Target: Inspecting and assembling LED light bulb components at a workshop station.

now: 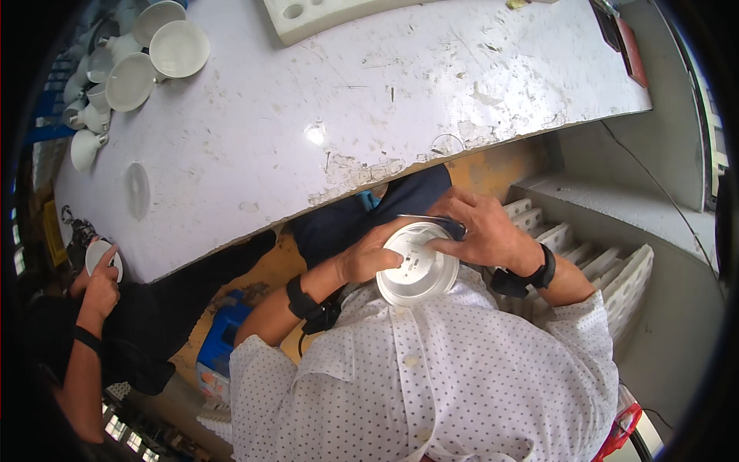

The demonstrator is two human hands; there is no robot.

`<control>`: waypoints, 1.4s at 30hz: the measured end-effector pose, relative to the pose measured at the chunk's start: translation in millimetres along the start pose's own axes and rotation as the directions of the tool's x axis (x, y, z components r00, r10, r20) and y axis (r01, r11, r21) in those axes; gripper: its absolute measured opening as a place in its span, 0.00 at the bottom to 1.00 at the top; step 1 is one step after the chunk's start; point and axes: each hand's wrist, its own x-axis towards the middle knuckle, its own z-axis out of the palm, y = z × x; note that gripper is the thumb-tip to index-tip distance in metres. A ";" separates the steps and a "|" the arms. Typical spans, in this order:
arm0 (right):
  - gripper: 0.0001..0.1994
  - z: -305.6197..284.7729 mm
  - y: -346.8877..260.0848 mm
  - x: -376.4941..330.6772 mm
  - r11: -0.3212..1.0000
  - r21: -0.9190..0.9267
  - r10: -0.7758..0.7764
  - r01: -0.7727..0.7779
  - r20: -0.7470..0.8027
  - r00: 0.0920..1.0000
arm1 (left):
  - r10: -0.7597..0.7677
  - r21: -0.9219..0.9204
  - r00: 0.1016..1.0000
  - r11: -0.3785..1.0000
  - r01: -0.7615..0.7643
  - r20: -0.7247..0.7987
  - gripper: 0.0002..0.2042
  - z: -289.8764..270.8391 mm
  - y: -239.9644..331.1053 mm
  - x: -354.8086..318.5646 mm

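In front of my shirt, below the table edge, is a round white lamp housing (423,286), its open side facing up. A flat white disc with small dark marks sits inside it. My left hand (363,258) grips the housing at its left side, thumb over the rim and on the inside. My right hand (486,231) is closed on a slim metal tool (422,218) with a dark handle, which lies across the housing's far rim. The tool's exact kind is unclear. My right thumb reaches over the housing's inside.
Several white lamp cups (178,49) cluster at the far left of the white table (308,92). A clear oval cover (137,191) lies nearer. A foam block (308,17) is at the back. Foam trays (627,289) stand right; a co-worker's hand (101,291) holds a white disc.
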 end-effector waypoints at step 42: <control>0.08 55.7 -9.9 74.6 0.823 0.568 0.033 0.025 -0.091 0.995 | 0.289 0.008 0.828 0.946 -0.325 -0.480 0.23 -14.3 26.7 -39.2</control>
